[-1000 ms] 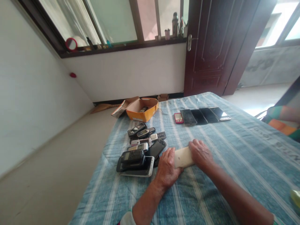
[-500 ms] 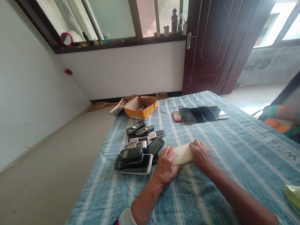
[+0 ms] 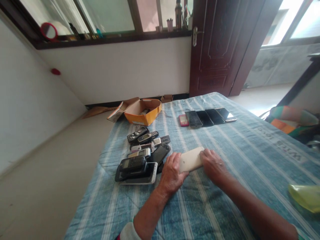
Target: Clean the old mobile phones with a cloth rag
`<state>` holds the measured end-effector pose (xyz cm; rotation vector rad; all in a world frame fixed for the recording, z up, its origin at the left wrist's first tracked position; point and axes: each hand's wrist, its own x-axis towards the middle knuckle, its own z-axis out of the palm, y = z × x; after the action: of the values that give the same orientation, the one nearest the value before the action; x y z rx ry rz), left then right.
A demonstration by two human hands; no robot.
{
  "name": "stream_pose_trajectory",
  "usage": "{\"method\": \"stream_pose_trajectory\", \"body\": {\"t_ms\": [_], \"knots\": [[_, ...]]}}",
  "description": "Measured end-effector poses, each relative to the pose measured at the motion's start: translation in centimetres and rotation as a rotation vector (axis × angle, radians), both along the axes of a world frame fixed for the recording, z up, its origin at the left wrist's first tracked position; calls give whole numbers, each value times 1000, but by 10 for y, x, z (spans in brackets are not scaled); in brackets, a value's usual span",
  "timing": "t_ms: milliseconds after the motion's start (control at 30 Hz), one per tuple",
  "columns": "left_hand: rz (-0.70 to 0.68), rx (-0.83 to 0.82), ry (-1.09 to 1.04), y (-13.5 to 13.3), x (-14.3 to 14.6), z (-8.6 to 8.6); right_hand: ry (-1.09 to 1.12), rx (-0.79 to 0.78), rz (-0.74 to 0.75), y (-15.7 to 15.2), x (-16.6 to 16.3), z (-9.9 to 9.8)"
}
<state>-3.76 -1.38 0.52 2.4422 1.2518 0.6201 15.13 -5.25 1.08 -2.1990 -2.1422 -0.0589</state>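
Observation:
A pale, cream-coloured smartphone [image 3: 191, 160] is held between both hands just above the striped blue cloth, its back facing up. My left hand [image 3: 172, 171] grips its left end, thumb along the near edge. At its right end, my right hand [image 3: 214, 164] is closed on the phone, fingertips at the edge. Left of my left hand lies a heap of old mobile phones, among them a black keypad phone [image 3: 132, 164] on top of a white-edged smartphone [image 3: 152, 174]. A dark touchscreen phone [image 3: 160, 153] rests close to my left fingers.
An opened orange cardboard box [image 3: 147, 116] stands at the far left of the blue cloth [image 3: 225, 150]. Several dark smartphones [image 3: 205, 118] lie in a row at the back, beside a small pink-edged item [image 3: 183, 120]. A yellow-green translucent object [image 3: 305, 197] lies at right.
The view has shifted slightly, so the scene sits further left and higher. Both hands keep their hold on the cream phone, which seems a little more tilted.

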Motion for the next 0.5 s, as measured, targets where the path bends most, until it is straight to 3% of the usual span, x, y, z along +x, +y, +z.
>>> {"method": "stream_pose_trajectory", "body": {"t_ms": [500], "knots": [[3, -4, 34, -1, 2, 4, -30, 23, -23, -17, -3, 0]]}}
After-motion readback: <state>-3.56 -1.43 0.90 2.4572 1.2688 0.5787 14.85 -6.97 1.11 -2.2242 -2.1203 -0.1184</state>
